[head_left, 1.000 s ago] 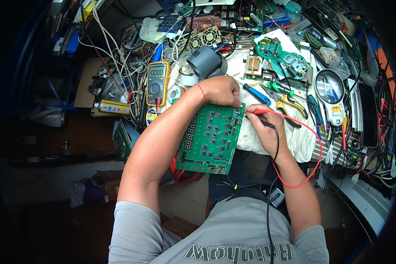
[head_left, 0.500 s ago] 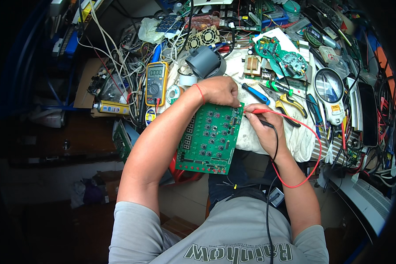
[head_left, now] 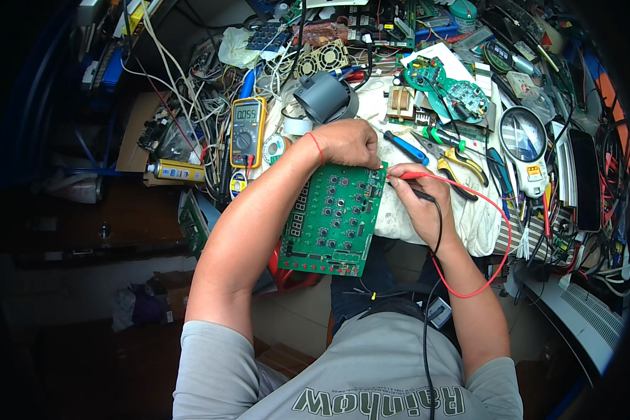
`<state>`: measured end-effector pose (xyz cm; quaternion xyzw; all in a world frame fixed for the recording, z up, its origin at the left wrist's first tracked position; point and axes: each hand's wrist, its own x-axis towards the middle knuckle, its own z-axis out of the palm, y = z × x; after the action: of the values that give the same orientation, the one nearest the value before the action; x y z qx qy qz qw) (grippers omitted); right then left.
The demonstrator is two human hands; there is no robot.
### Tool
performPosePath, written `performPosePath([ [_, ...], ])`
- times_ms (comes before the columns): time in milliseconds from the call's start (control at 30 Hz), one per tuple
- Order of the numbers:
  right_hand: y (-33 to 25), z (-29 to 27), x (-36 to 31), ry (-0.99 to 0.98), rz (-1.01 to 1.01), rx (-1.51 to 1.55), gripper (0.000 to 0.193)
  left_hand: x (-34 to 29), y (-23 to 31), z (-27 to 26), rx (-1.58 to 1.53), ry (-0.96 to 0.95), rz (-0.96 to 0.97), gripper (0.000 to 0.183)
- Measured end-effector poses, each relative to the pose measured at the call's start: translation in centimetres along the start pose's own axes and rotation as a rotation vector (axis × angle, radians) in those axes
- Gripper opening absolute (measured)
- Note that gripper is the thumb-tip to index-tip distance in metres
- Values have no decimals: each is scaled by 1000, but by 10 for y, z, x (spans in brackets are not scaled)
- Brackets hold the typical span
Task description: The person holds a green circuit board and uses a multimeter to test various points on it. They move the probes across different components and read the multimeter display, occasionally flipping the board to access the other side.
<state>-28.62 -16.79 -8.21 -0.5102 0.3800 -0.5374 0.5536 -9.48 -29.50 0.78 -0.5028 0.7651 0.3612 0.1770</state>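
My left hand (head_left: 348, 143) is closed on the far edge of a green circuit board (head_left: 308, 246), which tilts over the bench's front edge. Push buttons, digit displays and a row of red parts cover its face. In my right hand (head_left: 427, 213) are two test probes, a red probe (head_left: 414, 176) and a black probe (head_left: 423, 196), held together. Their tips are at the board's upper right corner; whether both touch it is too small to tell. Left of my left hand, a yellow multimeter (head_left: 248, 133) lies face up with its screen showing a reading.
Beyond my hands lie a grey cylindrical part (head_left: 323, 96), a blue-handled screwdriver (head_left: 406, 148), yellow-handled pliers (head_left: 465, 168) and round green boards (head_left: 465, 100). A magnifier (head_left: 524, 140) stands at the right. Tangled cables crowd the back left. The red lead loops over my right forearm.
The multimeter's reading has changed. My hands, the probes and the circuit board have stayed nearly in place.
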Motion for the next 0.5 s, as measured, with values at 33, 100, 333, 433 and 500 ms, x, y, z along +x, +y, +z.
performPosePath([
  [33,0,0,0,-2,1,-3,13,0,0,0,-4,-1,3,27],
  [100,0,-1,0,-8,5,-9,14,0,0,-1,-6,-4,5,26],
  [333,0,-1,0,-6,6,-10,13,0,0,-1,-11,0,12,26],
  [433,0,-1,0,-9,11,-14,13,0,0,0,-17,-3,8,26],
  [500,0,-1,0,-8,10,-13,13,1,-1,0,-16,-3,6,26],
])
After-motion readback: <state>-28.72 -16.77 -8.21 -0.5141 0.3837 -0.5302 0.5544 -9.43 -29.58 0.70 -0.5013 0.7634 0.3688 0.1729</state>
